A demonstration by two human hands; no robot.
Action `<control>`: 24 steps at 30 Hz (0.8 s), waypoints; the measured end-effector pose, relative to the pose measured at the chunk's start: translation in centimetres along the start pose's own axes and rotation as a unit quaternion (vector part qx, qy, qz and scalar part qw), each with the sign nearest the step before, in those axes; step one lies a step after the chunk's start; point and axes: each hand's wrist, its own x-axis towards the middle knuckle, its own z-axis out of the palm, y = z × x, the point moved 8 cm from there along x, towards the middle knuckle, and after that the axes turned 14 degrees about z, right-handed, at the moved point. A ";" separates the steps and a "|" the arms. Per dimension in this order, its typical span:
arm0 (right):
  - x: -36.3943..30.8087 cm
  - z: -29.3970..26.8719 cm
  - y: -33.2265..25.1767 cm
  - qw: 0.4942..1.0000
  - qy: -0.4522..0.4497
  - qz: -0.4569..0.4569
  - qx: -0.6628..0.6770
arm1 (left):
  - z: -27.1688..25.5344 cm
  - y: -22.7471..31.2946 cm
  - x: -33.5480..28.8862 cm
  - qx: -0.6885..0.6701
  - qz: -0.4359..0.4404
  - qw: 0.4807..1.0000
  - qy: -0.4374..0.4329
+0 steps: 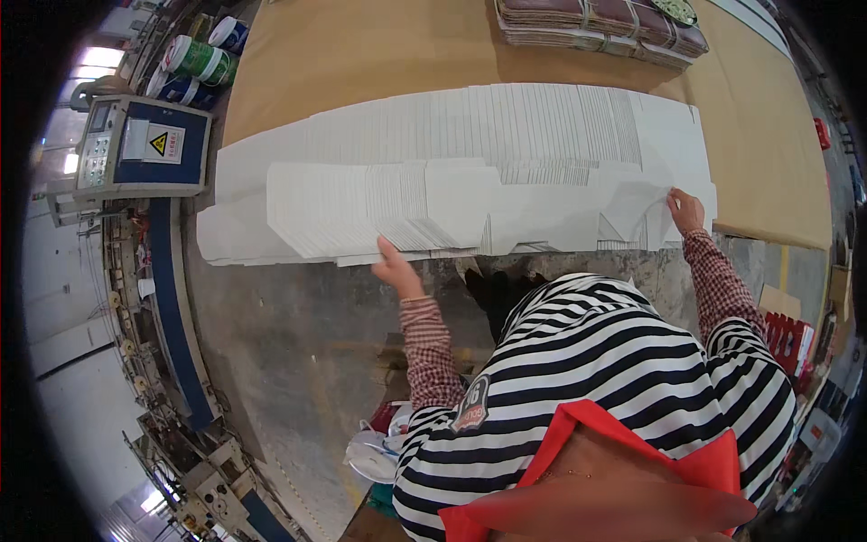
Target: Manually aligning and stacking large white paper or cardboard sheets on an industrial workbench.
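Up on the big brown desk (pixel 361 54) lies a long spread of flat white card sheets (pixel 470 172), fanned out in 2 rows, one over the other. At the far edge of the desk sits a stack of dark red and brown flat boxes (pixel 601 23) tied with straps. Off to the left stands a blue and grey machine (pixel 144 149) with a button panel, and behind it are some big rolls (pixel 199 59). The floor (pixel 298 361) below is grey and rough. The left hand (pixel 396 266) touches the near edge of the white sheets with its fingers held open. The right hand (pixel 686 212) pinches the right end of the sheets.
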 end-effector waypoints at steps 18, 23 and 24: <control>0.1 -0.4 0.5 0.995 -0.052 0.049 -0.067 | 0.7 -3.7 -0.4 -0.279 -0.297 0.910 0.076; 0.9 -0.2 -0.4 0.996 -0.028 0.025 -0.077 | -2.0 -1.9 0.2 0.139 -0.046 0.984 -0.104; 1.4 0.2 -1.1 0.998 -0.024 0.004 -0.065 | -2.8 -1.1 0.1 0.144 -0.056 0.985 -0.081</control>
